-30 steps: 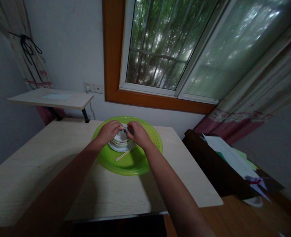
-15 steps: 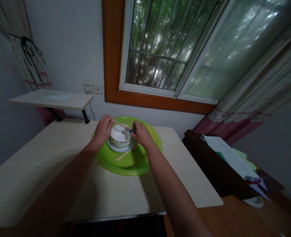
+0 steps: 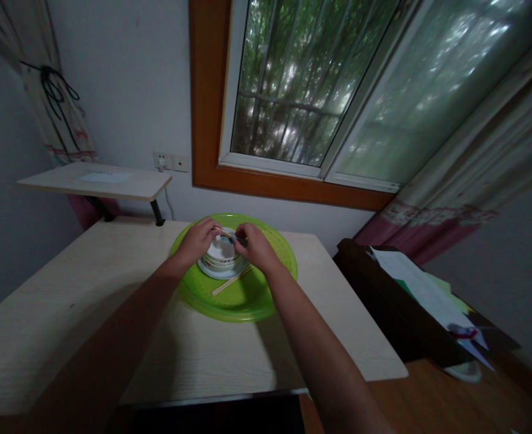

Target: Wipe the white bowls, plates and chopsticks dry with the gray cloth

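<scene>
My left hand (image 3: 197, 240) is closed round the end of a chopstick (image 3: 223, 233), or a pair; I cannot tell which. It points right, toward my right hand (image 3: 255, 247), whose fingers are pinched together on a small dark thing too unclear to name. Both hands are held above a stack of white bowls (image 3: 221, 251). The bowls stand on a pale plate (image 3: 208, 271) in a round green tray (image 3: 229, 312). In front of the plate, more chopsticks (image 3: 228, 283) lie slanting on the tray, their far ends near my right wrist.
The tray rests on a pale wooden table (image 3: 329, 337). At its back left is a raised shelf (image 3: 67, 184) with a sheet of paper on it. A wall socket (image 3: 161, 160) and a window (image 3: 293, 90) are behind. Papers (image 3: 410, 277) lie on dark furniture at the right.
My hands have come closer together over the bowls. The left hand moved right with its chopstick, so less of it shows between the hands; the right hand shifted slightly left.
</scene>
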The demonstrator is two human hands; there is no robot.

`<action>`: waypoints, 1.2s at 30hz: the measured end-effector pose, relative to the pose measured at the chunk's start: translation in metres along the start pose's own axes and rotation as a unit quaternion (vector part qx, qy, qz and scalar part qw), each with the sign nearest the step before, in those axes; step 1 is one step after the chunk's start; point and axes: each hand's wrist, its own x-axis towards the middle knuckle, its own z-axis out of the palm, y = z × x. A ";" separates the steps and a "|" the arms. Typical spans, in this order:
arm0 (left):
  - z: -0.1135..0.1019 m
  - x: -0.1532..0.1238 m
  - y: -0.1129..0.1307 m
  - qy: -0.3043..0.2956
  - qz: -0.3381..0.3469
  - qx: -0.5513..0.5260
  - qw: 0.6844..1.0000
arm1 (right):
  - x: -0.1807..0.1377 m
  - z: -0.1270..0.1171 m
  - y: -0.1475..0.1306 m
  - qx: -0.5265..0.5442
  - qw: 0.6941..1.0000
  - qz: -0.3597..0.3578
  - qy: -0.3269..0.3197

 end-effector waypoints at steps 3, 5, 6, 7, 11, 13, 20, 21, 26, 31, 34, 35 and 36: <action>-0.001 0.000 0.003 -0.020 -0.009 -0.014 1.000 | 0.000 0.000 -0.005 0.024 1.000 0.006 0.008; -0.002 0.000 0.005 -0.020 -0.016 -0.024 0.999 | 0.000 0.000 -0.005 0.044 0.999 0.022 0.007; -0.002 0.000 0.006 -0.016 -0.019 -0.028 0.999 | 0.000 0.000 -0.004 0.050 0.998 0.030 0.006; -0.003 0.000 0.006 -0.008 -0.022 -0.032 0.999 | 0.000 0.000 -0.003 0.052 0.998 0.035 0.005; -0.004 0.001 0.006 0.034 -0.055 -0.052 0.997 | 0.001 -0.002 0.001 0.020 0.999 0.032 -0.016; -0.004 0.001 0.004 0.046 -0.071 -0.061 0.995 | 0.001 -0.003 0.004 -0.003 0.999 0.031 -0.028; -0.004 0.002 -0.009 0.134 -0.103 -0.052 0.984 | 0.001 -0.006 0.016 -0.039 0.997 0.063 -0.006; -0.005 0.002 -0.011 0.149 -0.108 -0.048 0.982 | 0.001 -0.006 0.018 -0.040 0.997 0.069 -0.002; -0.006 0.001 -0.013 0.158 -0.129 -0.052 0.978 | 0.000 -0.007 0.024 -0.042 0.997 0.070 0.017; -0.004 0.001 -0.012 0.128 -0.124 -0.083 0.980 | -0.001 -0.009 0.022 -0.023 0.998 0.052 0.030; -0.004 0.002 -0.010 0.103 -0.114 -0.096 0.983 | -0.001 -0.010 0.018 -0.015 0.999 0.038 0.017; -0.003 0.002 -0.009 0.091 -0.112 -0.098 0.985 | -0.001 -0.009 0.016 -0.014 0.999 0.034 0.011; -0.003 0.002 -0.008 0.076 -0.110 -0.100 0.986 | -0.001 -0.009 0.015 -0.014 0.999 0.031 0.005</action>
